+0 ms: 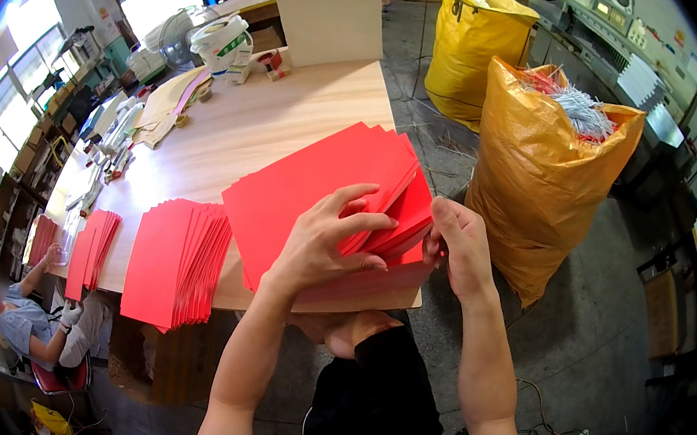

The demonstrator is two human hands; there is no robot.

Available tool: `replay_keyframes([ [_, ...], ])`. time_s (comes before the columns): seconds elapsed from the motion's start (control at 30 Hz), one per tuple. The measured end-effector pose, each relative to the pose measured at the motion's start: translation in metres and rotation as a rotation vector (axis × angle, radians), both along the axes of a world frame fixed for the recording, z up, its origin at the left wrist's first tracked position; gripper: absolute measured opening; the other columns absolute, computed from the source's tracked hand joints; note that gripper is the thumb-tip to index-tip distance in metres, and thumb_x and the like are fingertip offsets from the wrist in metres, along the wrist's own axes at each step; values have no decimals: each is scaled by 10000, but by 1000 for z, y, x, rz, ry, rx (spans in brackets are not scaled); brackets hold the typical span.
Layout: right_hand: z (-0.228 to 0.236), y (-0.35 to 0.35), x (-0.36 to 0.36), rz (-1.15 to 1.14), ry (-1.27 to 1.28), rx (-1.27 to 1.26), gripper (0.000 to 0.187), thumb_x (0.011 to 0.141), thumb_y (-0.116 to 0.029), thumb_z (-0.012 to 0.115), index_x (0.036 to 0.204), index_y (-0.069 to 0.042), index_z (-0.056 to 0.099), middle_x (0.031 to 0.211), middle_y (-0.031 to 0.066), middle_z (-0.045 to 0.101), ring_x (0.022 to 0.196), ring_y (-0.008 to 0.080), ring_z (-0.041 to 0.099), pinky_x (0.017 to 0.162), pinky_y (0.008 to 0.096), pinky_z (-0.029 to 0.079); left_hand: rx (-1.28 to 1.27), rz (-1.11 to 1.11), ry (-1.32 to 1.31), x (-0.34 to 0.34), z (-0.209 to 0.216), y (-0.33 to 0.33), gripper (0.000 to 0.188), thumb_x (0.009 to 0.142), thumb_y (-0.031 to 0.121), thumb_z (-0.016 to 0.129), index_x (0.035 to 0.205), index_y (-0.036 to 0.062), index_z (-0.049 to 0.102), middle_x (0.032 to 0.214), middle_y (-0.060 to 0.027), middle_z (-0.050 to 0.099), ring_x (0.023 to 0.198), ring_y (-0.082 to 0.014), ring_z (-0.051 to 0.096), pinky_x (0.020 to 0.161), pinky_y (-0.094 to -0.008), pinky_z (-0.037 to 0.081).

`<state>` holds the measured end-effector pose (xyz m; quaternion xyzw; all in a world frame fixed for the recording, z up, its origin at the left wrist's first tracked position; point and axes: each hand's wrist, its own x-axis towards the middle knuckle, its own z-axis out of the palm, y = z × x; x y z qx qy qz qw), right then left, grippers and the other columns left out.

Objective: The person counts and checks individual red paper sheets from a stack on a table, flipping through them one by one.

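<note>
Red stack (309, 189) on worktop (309, 105), lying under the spread left grip (326, 236), right grip (462, 238) curled at stack's right edge, cannot tell whether it pinches anything.

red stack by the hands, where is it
In the middle of the head view, the red stack lies at the near right corner of the wooden table, left hand over it, right hand at its right edge, fanned red sheets to its left.

Fingers (369, 221) on red sheets (310, 180), wooden table (319, 89), orange sack (536, 185)
</note>
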<state>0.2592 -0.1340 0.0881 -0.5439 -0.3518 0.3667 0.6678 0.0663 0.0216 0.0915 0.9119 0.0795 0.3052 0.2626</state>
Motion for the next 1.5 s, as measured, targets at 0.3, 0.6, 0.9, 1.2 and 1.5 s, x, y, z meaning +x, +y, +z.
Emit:
replay_keyframes([
  [0.3,-23,11,-12,-298,-437,109,455,1091,-332,704,780,-36,554,657,-29,545,584,79,475,537,293,376,85,62,-31,3,-4,-8,503,991,129,696,1456,321,719,1595,-162,555,1260,-379,702,1010,-468,610],
  [0.6,7,6,-6,-42,306,-20,379,1077,-237,688,728,-132,585,605,-4,565,504,113,557,466,268,364,184,49,21,0,7,-10,447,821,257,939,1244,206,802,1581,-169,577,1264,-395,722,1031,-486,622],
  [0.9,-2,-4,-2,-124,210,-9,394,1088,-330,693,785,-103,585,687,8,589,595,132,554,548,296,379,49,23,-13,1,-1,-2,587,696,252,1011,1245,211,806,1575,-126,578,1290,-350,720,1029,-469,637],
  [1.2,-23,-14,-33,-90,-1052,105,324,841,-172,742,1140,-50,760,1220,178,691,1265,400,615,1191,530,445,152,33,3,3,0,-2,568,782,351,947,1320,290,775,1560,-130,586,1241,-357,717,1000,-468,630],
  [1.5,-31,-17,-19,129,-1151,45,499,844,-223,772,1329,-111,748,1479,206,614,1462,453,476,1255,556,362,617,4,248,1,-5,-14,857,903,293,780,1688,310,434,1697,-175,456,1364,-398,609,1238,-546,433],
])
